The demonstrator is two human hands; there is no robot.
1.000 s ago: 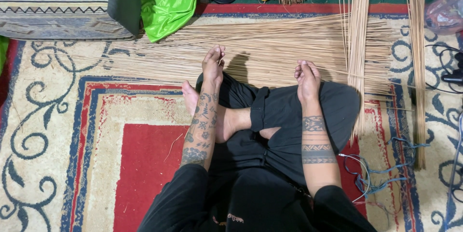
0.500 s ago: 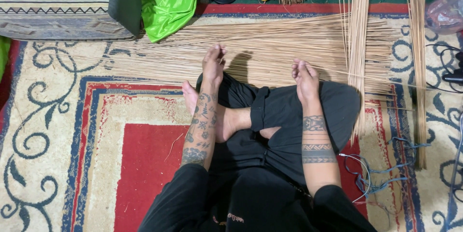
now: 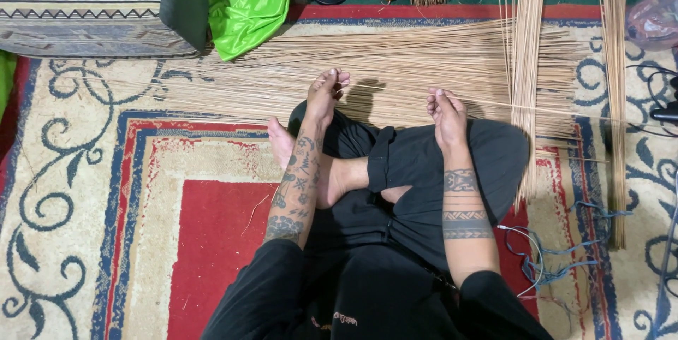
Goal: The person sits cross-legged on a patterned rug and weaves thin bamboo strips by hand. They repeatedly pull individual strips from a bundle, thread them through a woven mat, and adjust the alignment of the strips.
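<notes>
From the head camera, looking down over my crossed legs on the patterned carpet [image 3: 106, 192]: my left hand [image 3: 323, 96] reaches forward to the near edge of the layer of thin sticks [image 3: 395, 72] spread sideways across the floor. Its fingers are drawn together at the stick ends; I take that grip to be pinching a few sticks, though the pictures are too small to be sure. My right hand [image 3: 446, 115] lies just beside the same edge, fingers curled and closed on themselves; whether it has a stick between them I cannot tell.

Against the views from a second and half a second ago, almost nothing has shifted: both hands sit at the same spots on the stick edge, and the layer lies as it did. The work is holding at one place rather than moving along.

Around it: upright stick bundles [image 3: 526, 64] cross the layer on the right, green cloth [image 3: 244, 1] lies at the top left, and blue cords [image 3: 565, 241] trail beside my right knee.
</notes>
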